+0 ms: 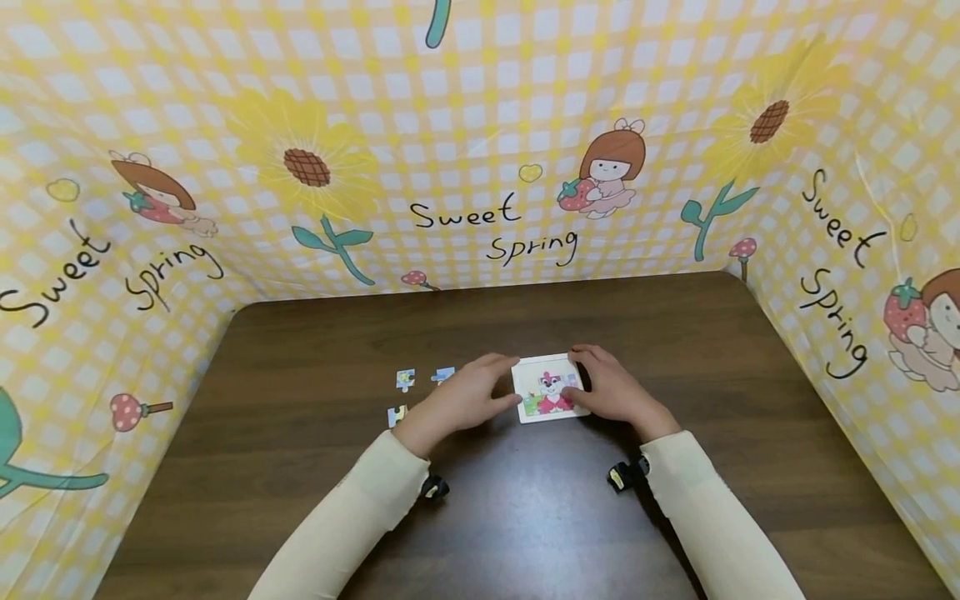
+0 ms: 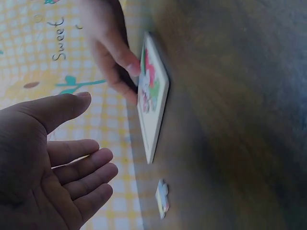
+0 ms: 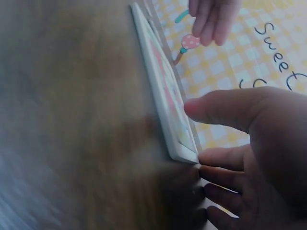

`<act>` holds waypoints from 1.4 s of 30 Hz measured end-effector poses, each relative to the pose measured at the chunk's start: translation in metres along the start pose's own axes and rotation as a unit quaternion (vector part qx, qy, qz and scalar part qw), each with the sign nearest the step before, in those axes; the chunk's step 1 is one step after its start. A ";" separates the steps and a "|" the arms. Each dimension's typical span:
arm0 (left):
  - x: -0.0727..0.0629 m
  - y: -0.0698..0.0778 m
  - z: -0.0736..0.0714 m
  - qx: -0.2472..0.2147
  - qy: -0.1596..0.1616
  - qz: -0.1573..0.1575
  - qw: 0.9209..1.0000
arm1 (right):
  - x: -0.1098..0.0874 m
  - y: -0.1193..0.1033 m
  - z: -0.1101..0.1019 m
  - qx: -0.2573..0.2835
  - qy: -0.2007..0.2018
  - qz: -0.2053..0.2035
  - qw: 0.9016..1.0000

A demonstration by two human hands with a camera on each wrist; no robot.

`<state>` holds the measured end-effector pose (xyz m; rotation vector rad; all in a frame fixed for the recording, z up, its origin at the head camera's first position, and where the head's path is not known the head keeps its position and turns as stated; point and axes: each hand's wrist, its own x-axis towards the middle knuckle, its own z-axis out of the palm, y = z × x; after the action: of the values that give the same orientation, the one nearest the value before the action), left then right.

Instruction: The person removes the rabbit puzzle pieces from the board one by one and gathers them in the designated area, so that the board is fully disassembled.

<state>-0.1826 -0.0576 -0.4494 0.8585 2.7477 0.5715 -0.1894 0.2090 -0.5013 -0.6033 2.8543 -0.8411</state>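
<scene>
A white-framed jigsaw puzzle board (image 1: 516, 392) lies flat on the table, partly filled with a picture of a pink-and-white cartoon animal. The upper part of its tray is pale and bare. At its left side is my left hand (image 1: 468, 392); in the left wrist view its fingers are loosely extended and hold nothing. My right hand (image 1: 615, 387) is at the right side, its thumb (image 3: 206, 108) on the picture and its fingertips (image 3: 205, 157) right at the frame's corner. Left of the board lie loose jigsaw pieces (image 1: 405, 379), one partly hidden behind my left hand.
The dark wooden table (image 1: 525, 517) carries the board and pieces. A yellow checked cloth (image 1: 465, 150) with printed flowers and figures rises along the table's back and sides. Black devices (image 1: 626, 475) are strapped at both wrists, below the cream sleeves.
</scene>
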 end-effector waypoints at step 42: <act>0.043 0.028 0.042 0.138 -0.049 0.010 0.989 | -0.002 0.002 -0.004 0.009 -0.015 -0.015 1.000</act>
<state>-0.1906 0.0008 -0.4789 0.9447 2.7699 0.1460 -0.1897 0.2135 -0.4987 -0.6538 2.8139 -0.8553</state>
